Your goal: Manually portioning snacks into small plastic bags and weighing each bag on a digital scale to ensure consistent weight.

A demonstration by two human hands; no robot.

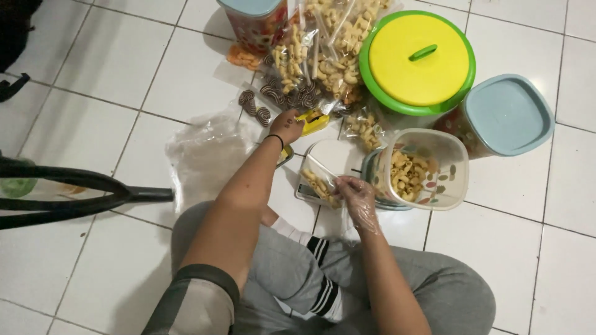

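Note:
My left hand (287,126) reaches forward and rests on a yellow tool (313,121) lying on the tiled floor; its fingers are curled over it. My right hand (359,197), inside a clear plastic glove, holds a small clear bag of tan snack pieces (320,183) over a white scale (335,155). Just right of that hand a clear tub (428,169) lies tilted on its side with tan snack pieces inside.
Packed bags of snacks (323,49) are piled at the back, with a green bucket with a yellow lid (419,59), a grey-lidded jar (506,115) and another jar (254,22). Empty clear bags (208,152) lie left. A black stand (74,192) crosses the left side.

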